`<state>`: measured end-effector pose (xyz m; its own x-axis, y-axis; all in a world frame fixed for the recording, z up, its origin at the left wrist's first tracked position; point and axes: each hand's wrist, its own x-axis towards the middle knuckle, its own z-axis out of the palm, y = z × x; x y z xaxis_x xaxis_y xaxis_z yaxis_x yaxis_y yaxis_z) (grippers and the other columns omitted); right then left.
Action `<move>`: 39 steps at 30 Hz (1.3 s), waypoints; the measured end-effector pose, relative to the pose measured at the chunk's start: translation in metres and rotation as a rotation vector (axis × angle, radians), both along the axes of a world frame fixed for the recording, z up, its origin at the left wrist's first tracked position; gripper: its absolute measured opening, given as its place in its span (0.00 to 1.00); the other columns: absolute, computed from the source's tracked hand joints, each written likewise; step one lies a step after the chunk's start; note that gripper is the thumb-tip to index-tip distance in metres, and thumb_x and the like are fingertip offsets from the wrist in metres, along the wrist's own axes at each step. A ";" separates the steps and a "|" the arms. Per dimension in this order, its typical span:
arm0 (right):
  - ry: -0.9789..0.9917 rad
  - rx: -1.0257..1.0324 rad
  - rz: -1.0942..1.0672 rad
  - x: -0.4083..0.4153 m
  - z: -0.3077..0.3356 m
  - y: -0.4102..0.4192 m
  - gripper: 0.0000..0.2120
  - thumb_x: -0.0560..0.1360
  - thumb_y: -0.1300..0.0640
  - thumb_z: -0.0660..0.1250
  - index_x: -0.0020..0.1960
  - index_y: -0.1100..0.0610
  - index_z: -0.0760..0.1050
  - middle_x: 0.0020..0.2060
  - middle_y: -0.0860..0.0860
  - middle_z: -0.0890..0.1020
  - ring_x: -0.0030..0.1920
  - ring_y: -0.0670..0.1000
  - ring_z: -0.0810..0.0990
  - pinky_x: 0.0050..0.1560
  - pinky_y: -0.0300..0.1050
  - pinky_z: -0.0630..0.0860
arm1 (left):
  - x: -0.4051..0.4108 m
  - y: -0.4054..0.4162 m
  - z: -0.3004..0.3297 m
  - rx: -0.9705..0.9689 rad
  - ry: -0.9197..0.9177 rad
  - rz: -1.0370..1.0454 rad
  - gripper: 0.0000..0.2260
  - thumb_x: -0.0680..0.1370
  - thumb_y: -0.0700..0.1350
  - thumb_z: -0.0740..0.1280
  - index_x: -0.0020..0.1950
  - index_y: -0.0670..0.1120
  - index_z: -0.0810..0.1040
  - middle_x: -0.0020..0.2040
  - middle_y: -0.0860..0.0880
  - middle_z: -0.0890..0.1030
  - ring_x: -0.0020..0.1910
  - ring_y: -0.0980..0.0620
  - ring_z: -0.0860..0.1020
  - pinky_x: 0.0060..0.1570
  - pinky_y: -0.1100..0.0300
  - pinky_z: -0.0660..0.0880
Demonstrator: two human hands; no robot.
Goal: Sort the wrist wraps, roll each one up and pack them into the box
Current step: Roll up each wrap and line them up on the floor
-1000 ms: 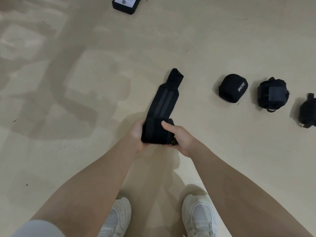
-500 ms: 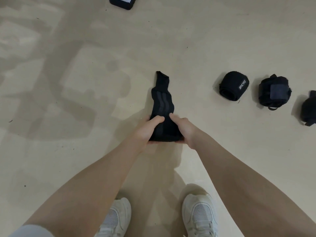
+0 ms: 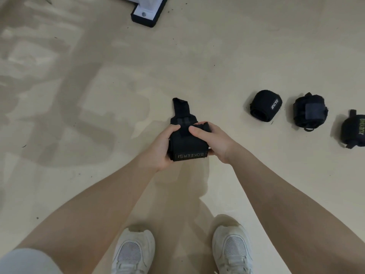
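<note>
Both hands, left hand (image 3: 158,149) and right hand (image 3: 214,142), fingers curled around a partly rolled black wrist wrap (image 3: 186,142), three rolled wraps (image 3: 265,105) to their right, perhaps a box (image 3: 147,12) beyond.

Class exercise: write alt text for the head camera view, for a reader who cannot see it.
Both hands, left hand and right hand, grip a half-rolled black wrist wrap above a beige floor. Three rolled wraps lie to the right.
</note>
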<state>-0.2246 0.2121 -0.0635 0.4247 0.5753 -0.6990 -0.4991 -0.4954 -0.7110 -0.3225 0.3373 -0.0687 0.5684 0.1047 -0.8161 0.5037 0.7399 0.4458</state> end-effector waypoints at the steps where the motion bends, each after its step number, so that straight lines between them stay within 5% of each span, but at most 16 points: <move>1: -0.007 -0.003 0.016 0.001 0.006 0.002 0.12 0.75 0.47 0.68 0.55 0.51 0.73 0.47 0.47 0.82 0.46 0.47 0.82 0.52 0.51 0.79 | 0.001 0.003 0.005 -0.003 0.001 -0.013 0.13 0.79 0.51 0.60 0.59 0.47 0.77 0.48 0.47 0.84 0.44 0.49 0.83 0.43 0.56 0.79; 6: 0.039 -0.057 0.002 0.008 0.033 0.004 0.20 0.73 0.44 0.69 0.59 0.53 0.72 0.51 0.50 0.82 0.50 0.52 0.83 0.52 0.53 0.80 | 0.009 0.018 0.034 -0.002 0.009 -0.151 0.16 0.80 0.48 0.60 0.66 0.46 0.74 0.59 0.44 0.81 0.53 0.45 0.81 0.49 0.51 0.79; 10: 0.084 -0.098 -0.054 0.018 0.062 0.005 0.24 0.72 0.46 0.71 0.61 0.54 0.65 0.52 0.52 0.79 0.44 0.52 0.82 0.39 0.47 0.80 | 0.014 0.018 0.058 0.023 -0.120 -0.153 0.16 0.82 0.45 0.55 0.69 0.51 0.71 0.64 0.46 0.78 0.56 0.46 0.80 0.46 0.49 0.79; 15: 0.071 -0.128 -0.075 0.025 0.085 0.007 0.07 0.77 0.52 0.61 0.44 0.54 0.73 0.31 0.48 0.80 0.33 0.49 0.77 0.36 0.41 0.74 | 0.008 0.016 0.081 0.145 -0.253 -0.319 0.20 0.78 0.59 0.61 0.67 0.53 0.69 0.62 0.50 0.79 0.55 0.44 0.81 0.49 0.51 0.78; 19: 0.014 -0.214 -0.049 0.021 0.089 0.017 0.09 0.76 0.48 0.65 0.45 0.54 0.74 0.38 0.51 0.81 0.36 0.51 0.79 0.38 0.44 0.78 | -0.001 0.011 0.085 0.320 -0.282 -0.309 0.19 0.76 0.47 0.69 0.64 0.54 0.66 0.58 0.51 0.79 0.50 0.42 0.83 0.44 0.53 0.79; 22: -0.194 -0.138 -0.042 0.021 0.084 0.027 0.06 0.77 0.53 0.65 0.50 0.55 0.75 0.48 0.55 0.82 0.47 0.56 0.81 0.47 0.47 0.78 | -0.001 0.008 0.082 0.379 -0.242 -0.190 0.13 0.78 0.41 0.67 0.60 0.52 0.70 0.56 0.50 0.78 0.50 0.46 0.82 0.43 0.51 0.81; 26: -0.482 0.191 -0.258 0.028 0.089 0.030 0.11 0.73 0.65 0.69 0.50 0.52 0.75 0.44 0.45 0.79 0.45 0.42 0.78 0.45 0.34 0.75 | 0.001 0.016 0.076 0.435 -0.190 -0.157 0.11 0.77 0.42 0.67 0.58 0.51 0.73 0.55 0.50 0.79 0.51 0.48 0.81 0.41 0.49 0.82; 30: -0.646 0.135 -0.131 0.035 0.096 0.034 0.09 0.72 0.66 0.70 0.36 0.56 0.77 0.31 0.47 0.80 0.33 0.43 0.76 0.39 0.39 0.74 | 0.000 0.023 0.071 0.474 -0.110 -0.144 0.13 0.76 0.43 0.67 0.60 0.50 0.73 0.55 0.50 0.79 0.50 0.49 0.81 0.42 0.49 0.82; 33: -0.732 0.055 -0.041 0.025 0.090 0.036 0.05 0.70 0.63 0.72 0.37 0.57 0.80 0.36 0.58 0.83 0.38 0.51 0.79 0.42 0.48 0.76 | 0.001 0.027 0.069 0.440 -0.026 -0.096 0.14 0.76 0.47 0.68 0.60 0.48 0.73 0.55 0.47 0.79 0.49 0.47 0.82 0.40 0.51 0.82; 39: -1.049 0.025 0.213 -0.013 0.070 0.048 0.07 0.74 0.62 0.69 0.50 0.62 0.83 0.50 0.55 0.83 0.51 0.54 0.80 0.53 0.49 0.75 | 0.006 0.037 0.077 0.124 0.165 0.052 0.09 0.75 0.52 0.68 0.50 0.48 0.76 0.50 0.41 0.79 0.40 0.39 0.81 0.27 0.59 0.79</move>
